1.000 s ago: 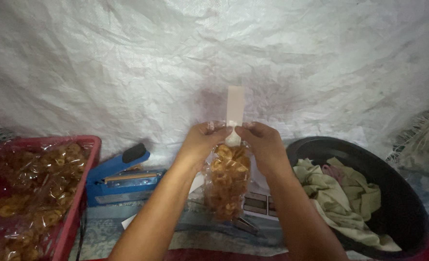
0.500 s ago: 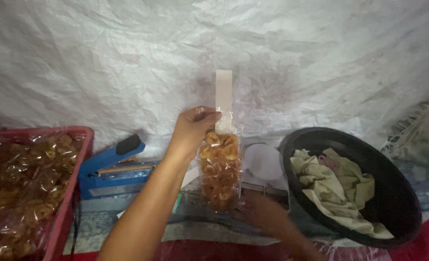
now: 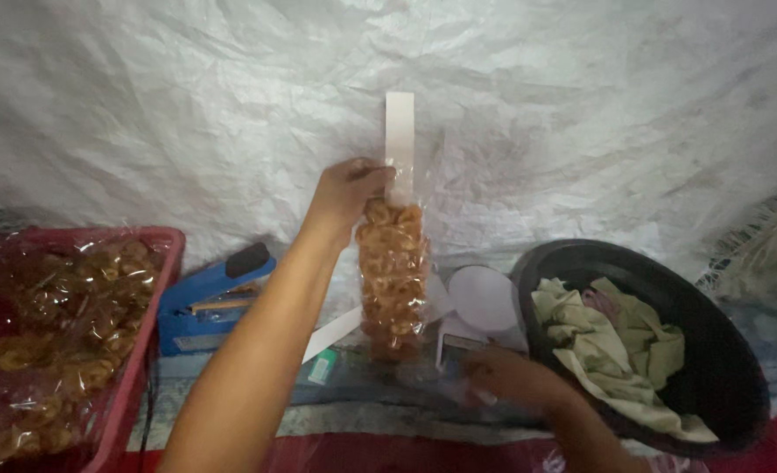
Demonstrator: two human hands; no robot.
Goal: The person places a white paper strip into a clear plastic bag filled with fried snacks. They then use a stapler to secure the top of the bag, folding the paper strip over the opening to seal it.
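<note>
We are looking down from a head camera at our own two bare hands, working low in front of a crinkled white plastic sheet (image 3: 187, 114) that is hanging as a backdrop.

Our left hand (image 3: 346, 194) is pinching shut around the neck of a tall clear bag of golden fried snack rings (image 3: 393, 276), holding it upright with its base near the floor covering. A white paper strip (image 3: 400, 140) is standing up out of the bag's gathered top, just above our fingers.

Our right hand (image 3: 509, 377) is reaching down low beside the bag's base, near a small pale round lid (image 3: 485, 298). It is blurred, so we cannot tell whether it is apart or holding anything.

As we judge it, the bag is hanging from one pinch alone. If that grip is loosening, the neck could be slipping open and the brittle rings spilling or cracking.

Around us, a red crate (image 3: 147, 350) of more filled snack bags is sitting at the left. A blue heat sealer (image 3: 213, 293) is lying between the crate and our left forearm. A black tub (image 3: 712, 350) holding crumpled pale green cloth (image 3: 616, 346) is crowding the right side, just beside our reaching hand.
</note>
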